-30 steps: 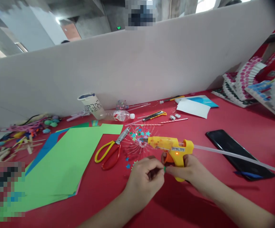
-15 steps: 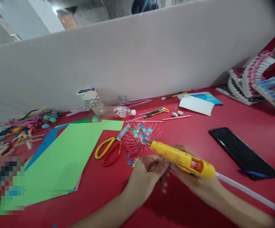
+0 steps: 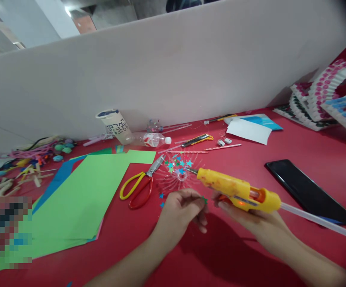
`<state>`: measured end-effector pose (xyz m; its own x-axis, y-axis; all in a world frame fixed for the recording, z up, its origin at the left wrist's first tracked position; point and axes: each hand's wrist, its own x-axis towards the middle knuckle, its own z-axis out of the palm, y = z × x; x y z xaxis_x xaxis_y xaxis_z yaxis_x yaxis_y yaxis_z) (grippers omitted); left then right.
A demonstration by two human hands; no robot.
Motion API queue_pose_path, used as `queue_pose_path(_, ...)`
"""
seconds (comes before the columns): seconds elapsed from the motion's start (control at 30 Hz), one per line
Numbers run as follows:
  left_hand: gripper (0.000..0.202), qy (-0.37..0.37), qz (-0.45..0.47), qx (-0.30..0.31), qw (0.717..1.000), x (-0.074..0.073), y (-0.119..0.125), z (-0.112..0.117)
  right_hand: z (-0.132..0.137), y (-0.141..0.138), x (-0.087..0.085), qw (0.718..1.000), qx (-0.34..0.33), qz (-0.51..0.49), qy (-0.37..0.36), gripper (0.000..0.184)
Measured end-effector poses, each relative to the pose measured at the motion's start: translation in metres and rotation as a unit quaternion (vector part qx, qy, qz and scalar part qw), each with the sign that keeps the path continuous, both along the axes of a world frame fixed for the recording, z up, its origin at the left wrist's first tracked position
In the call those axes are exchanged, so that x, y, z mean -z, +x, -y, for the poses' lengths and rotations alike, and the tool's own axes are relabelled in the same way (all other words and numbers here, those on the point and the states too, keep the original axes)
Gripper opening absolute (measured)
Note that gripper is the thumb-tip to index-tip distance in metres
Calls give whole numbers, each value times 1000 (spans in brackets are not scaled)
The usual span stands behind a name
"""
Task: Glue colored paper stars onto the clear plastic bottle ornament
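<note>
Left fingers [image 3: 194,208]: one star [image 3: 204,200]; right fingers [image 3: 230,211]: one glue-gun [image 3: 229,184].

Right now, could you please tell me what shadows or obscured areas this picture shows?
Head view: soft shadow on the red table below the glue gun; same view: upper-right corner blacked out, pixelated block hiding detail at lower left.

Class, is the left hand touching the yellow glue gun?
Apart: the head view shows red table between the left hand and the yellow glue gun.
</note>
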<state>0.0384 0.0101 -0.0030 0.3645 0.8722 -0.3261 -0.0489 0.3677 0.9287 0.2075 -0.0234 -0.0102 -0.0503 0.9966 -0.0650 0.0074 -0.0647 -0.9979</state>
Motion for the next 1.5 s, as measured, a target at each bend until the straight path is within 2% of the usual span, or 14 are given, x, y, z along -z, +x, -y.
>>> queue_pose_path(0.1,8,40,-20,-30,999,-9,-7,-5,1,5,2,998,46,-1,-48,26)
queue_pose_path(0.2,10,100,-60,-60,991,-18,-15,-11,4,9,0,998,8,31,-56,34)
queue_pose_path(0.3,10,157,-107,-92,977,-24,-23,-15,8,10,-5,996,-23,83,-5,34)
queue_pose_path(0.43,10,193,-127,-102,968,-29,-26,-15,7,9,-7,985,-20,135,103,22)
queue_pose_path(0.57,9,204,-144,-97,964,-32,-25,-13,4,8,-2,981,-9,144,129,19)
queue_pose_path(0.67,9,211,-156,-93,961,-33,-25,-12,5,5,-2,984,-6,141,112,21)
queue_pose_path(0.9,11,211,-160,-89,960,-32,-24,-14,11,-5,-5,989,63,115,74,21)
queue_pose_path(1.13,10,201,-161,-86,963,-34,-24,-14,5,2,-2,986,9,134,98,19)
queue_pose_path(1.5,12,202,-162,-87,962,-34,-25,-13,6,2,-5,986,0,125,107,17)
